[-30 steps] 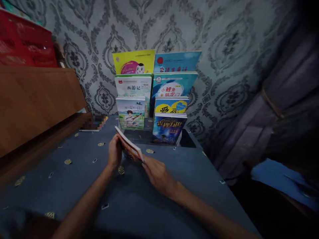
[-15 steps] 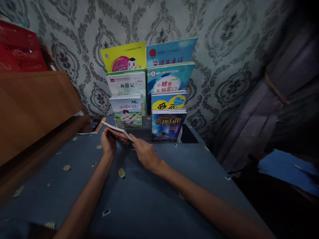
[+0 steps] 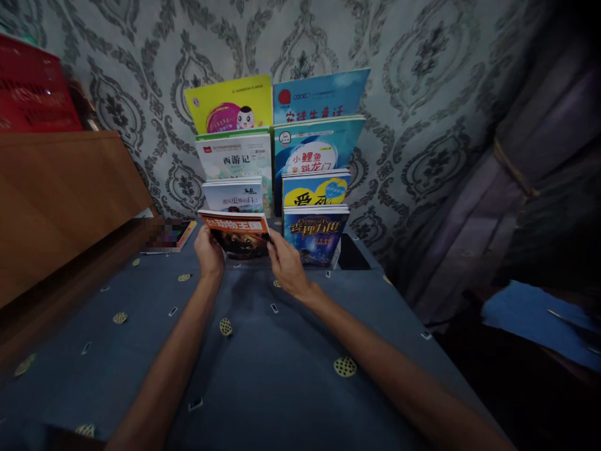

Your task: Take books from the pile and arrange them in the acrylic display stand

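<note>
Between my two hands is a book (image 3: pixel 241 243) with an orange title band and a dark animal picture, its cover tipped up to face me. My left hand (image 3: pixel 209 252) grips its left edge, and my right hand (image 3: pixel 286 263) holds the right edge with the thumb in front. Right behind it stands a pale book (image 3: pixel 233 195), its lower part hidden by the held one. To the right, near my right hand, a dark blue book (image 3: pixel 314 235) stands upright before a yellow-and-blue book (image 3: pixel 315 191).
Taller books, among them a yellow one (image 3: pixel 228 103) and a teal one (image 3: pixel 319 147), stand in rows at the back. A small stack of books (image 3: pixel 169 236) lies left, beside a wooden cabinet (image 3: pixel 66 200). A dark flat panel (image 3: pixel 353 252) lies right on the patterned tablecloth (image 3: pixel 263 376).
The held book has gone from nearly flat to upright and moved slightly right, now covering the lower part of the pale book. Both hands still grip it.
</note>
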Demonstrator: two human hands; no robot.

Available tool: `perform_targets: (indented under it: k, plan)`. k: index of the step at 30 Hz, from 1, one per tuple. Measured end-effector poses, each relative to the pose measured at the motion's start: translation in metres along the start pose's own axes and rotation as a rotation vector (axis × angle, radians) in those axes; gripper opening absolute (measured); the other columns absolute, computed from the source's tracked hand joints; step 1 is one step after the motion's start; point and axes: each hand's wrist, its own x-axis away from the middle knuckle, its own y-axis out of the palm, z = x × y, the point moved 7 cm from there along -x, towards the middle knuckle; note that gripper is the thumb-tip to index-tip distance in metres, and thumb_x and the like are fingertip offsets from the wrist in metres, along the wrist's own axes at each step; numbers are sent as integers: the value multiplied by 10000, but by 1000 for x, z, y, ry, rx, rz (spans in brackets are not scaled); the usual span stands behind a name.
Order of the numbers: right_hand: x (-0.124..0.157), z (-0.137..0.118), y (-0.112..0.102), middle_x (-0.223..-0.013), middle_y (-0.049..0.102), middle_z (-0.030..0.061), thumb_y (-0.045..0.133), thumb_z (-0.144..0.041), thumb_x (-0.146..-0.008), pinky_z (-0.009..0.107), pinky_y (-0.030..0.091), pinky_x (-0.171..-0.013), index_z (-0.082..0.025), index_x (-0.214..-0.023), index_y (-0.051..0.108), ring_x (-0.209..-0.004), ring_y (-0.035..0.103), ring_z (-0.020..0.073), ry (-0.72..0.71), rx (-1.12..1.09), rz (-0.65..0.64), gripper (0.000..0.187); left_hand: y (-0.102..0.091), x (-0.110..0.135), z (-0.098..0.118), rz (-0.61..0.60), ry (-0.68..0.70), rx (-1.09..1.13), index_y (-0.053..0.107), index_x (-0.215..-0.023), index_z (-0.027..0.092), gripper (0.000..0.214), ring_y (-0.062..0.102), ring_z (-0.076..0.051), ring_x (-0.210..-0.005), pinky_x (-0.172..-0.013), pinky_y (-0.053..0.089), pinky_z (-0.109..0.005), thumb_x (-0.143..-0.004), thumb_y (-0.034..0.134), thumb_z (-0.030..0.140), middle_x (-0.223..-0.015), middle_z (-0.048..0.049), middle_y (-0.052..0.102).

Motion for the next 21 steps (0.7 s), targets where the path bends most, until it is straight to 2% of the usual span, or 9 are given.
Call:
perform_targets:
  k: [5, 10, 16, 21]
  plan:
    - [-14, -11, -12, -1370, 642, 118, 332, -228, -1052, 486, 508, -1075, -215, -1440, 474, -1256, 609, 249, -24, -14, 65, 414, 16, -7, 24, -20, 73, 33, 623, -798, 191, 254, 648, -173, -979, -887, 511, -268, -825, 610, 443, -874, -12, 677]
    - [-21, -12, -9, -1403, 623, 115, 335, -233, -1048, 507, 509, -1070, -223, -1429, 468, -1265, 603, 251, -15, -15, 107, 404, 22, -11, 35, -50, 96, 73, 626, -827, 192, 218, 633, -167, -949, -887, 490, -263, -810, 630, 409, -887, -10, 659]
    - [-20, 1, 9, -1327, 666, 121, 343, -199, -1028, 480, 535, -1006, -216, -1382, 492, -1181, 639, 259, 25, -42, 75, 384, 7, -14, 21, -15, 82, -20, 606, -750, 190, 194, 535, -120, -709, -676, 430, -210, -808, 630, 374, -730, 24, 568]
    - [-18, 16, 23, -1256, 687, 124, 337, -192, -1019, 438, 537, -968, -203, -1347, 498, -1113, 655, 250, 61, -51, 53, 365, -7, -17, 19, -56, 200, -265, 671, -786, 183, 173, 552, -141, -774, -762, 450, -229, -831, 610, 339, -790, 5, 628]
